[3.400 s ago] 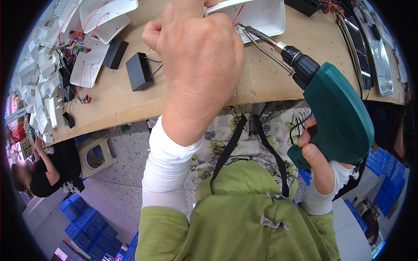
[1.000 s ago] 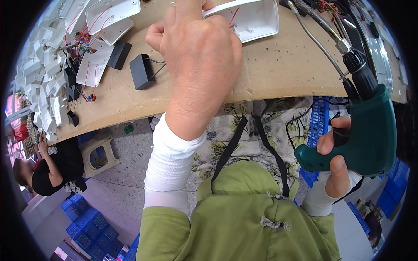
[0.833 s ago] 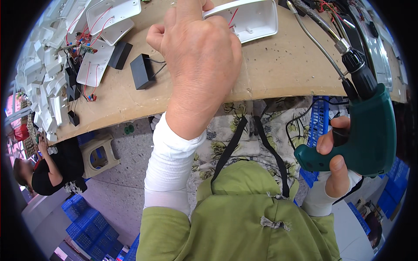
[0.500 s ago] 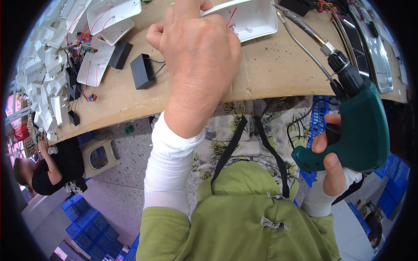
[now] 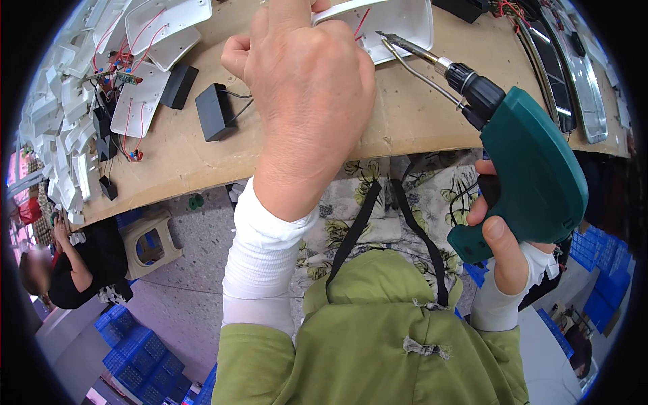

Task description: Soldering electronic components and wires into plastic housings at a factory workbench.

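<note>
Swung leftward since the frame half a second ago, the green soldering gun [image 5: 540, 165] now has its dark tip [image 5: 398, 42] over the inside of the white housing [image 5: 413, 20], where before it sat by that housing's right edge. The left hand [image 5: 310, 88] has barely shifted.

The person's right hand [image 5: 505, 253] is wrapped around the gun's handle, with the thumb on the near side. The left hand is bent over the left part of the housing, knuckles up; its fingertips are hidden, so whether it pinches something cannot be told.

The housing lies at the far side of the desk [image 5: 418, 115], partly cut off by the upper edge of view. Inside it a red wire [image 5: 362, 23] stands up just left of the tip. Near the left hand is a black box [image 5: 214, 113], its dark leads running in behind that hand.

The step in hand looks like lining up a solder joint inside the housing. The next move seems to call for a steady left hand and a small, controlled approach of the tip, kept clear of the plastic wall and the fingers.
</note>
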Action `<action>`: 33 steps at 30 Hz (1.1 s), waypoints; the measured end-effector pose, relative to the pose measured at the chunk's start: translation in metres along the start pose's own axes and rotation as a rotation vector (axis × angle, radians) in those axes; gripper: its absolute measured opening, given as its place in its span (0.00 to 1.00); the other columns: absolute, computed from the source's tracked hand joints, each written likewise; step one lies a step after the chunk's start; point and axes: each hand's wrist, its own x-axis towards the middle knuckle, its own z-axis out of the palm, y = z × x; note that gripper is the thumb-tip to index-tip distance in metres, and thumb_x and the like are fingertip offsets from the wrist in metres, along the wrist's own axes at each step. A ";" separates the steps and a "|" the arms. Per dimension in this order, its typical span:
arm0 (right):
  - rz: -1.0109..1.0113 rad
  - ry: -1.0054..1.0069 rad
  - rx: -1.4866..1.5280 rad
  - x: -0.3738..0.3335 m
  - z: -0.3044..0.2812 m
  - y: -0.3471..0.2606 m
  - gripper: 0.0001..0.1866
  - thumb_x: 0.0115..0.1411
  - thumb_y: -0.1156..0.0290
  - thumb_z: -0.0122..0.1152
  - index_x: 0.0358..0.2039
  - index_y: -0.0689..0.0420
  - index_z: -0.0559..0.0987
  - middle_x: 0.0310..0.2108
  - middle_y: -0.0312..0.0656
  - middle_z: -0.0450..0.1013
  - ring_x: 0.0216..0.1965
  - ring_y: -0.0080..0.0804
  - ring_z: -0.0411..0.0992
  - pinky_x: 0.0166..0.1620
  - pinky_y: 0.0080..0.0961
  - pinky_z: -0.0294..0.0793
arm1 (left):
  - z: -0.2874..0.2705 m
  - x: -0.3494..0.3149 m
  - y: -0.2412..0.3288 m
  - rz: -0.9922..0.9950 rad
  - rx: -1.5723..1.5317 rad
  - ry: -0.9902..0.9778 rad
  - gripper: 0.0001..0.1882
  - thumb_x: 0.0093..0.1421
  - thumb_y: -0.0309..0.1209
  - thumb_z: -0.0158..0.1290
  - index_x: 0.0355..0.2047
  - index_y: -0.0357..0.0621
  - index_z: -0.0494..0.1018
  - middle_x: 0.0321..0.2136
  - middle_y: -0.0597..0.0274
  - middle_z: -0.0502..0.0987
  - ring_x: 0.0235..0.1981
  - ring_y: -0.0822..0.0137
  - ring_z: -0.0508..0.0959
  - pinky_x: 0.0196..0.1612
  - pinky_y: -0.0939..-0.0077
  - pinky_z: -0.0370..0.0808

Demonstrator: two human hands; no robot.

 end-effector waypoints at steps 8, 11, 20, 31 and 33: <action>0.015 -0.001 -0.030 0.002 0.006 -0.003 0.26 0.45 0.76 0.60 0.47 0.66 0.67 0.41 0.46 0.69 0.27 0.23 0.68 0.31 0.19 0.68 | -0.001 0.001 0.001 -0.024 -0.023 -0.013 0.03 0.41 0.24 0.52 0.16 0.36 0.71 0.30 0.55 0.69 0.35 0.58 0.67 0.39 0.64 0.56; 0.027 -0.009 -0.014 0.002 0.007 -0.004 0.26 0.44 0.77 0.60 0.47 0.66 0.68 0.41 0.46 0.69 0.27 0.23 0.68 0.31 0.19 0.68 | -0.001 0.000 0.000 -0.035 -0.025 -0.025 0.03 0.41 0.23 0.52 0.16 0.36 0.71 0.30 0.55 0.69 0.36 0.58 0.67 0.39 0.65 0.56; 0.004 -0.007 -0.016 0.001 0.010 -0.006 0.26 0.44 0.78 0.60 0.47 0.65 0.68 0.41 0.46 0.69 0.27 0.23 0.68 0.32 0.19 0.68 | -0.001 0.000 0.001 -0.026 -0.019 -0.015 0.03 0.41 0.24 0.52 0.16 0.36 0.72 0.30 0.55 0.69 0.36 0.58 0.67 0.39 0.64 0.56; 0.018 0.040 -0.147 0.000 0.011 -0.016 0.30 0.44 0.71 0.59 0.49 0.69 0.65 0.40 0.53 0.69 0.25 0.24 0.68 0.29 0.18 0.68 | 0.001 0.001 0.004 -0.032 -0.027 -0.006 0.03 0.41 0.23 0.51 0.15 0.36 0.72 0.30 0.55 0.70 0.36 0.58 0.68 0.39 0.65 0.56; 0.020 0.052 -0.147 -0.001 0.013 -0.017 0.30 0.44 0.70 0.60 0.49 0.69 0.65 0.40 0.53 0.69 0.24 0.23 0.68 0.29 0.18 0.68 | 0.000 0.000 0.003 -0.043 -0.031 -0.009 0.03 0.41 0.23 0.51 0.15 0.36 0.72 0.30 0.55 0.70 0.36 0.58 0.68 0.39 0.65 0.56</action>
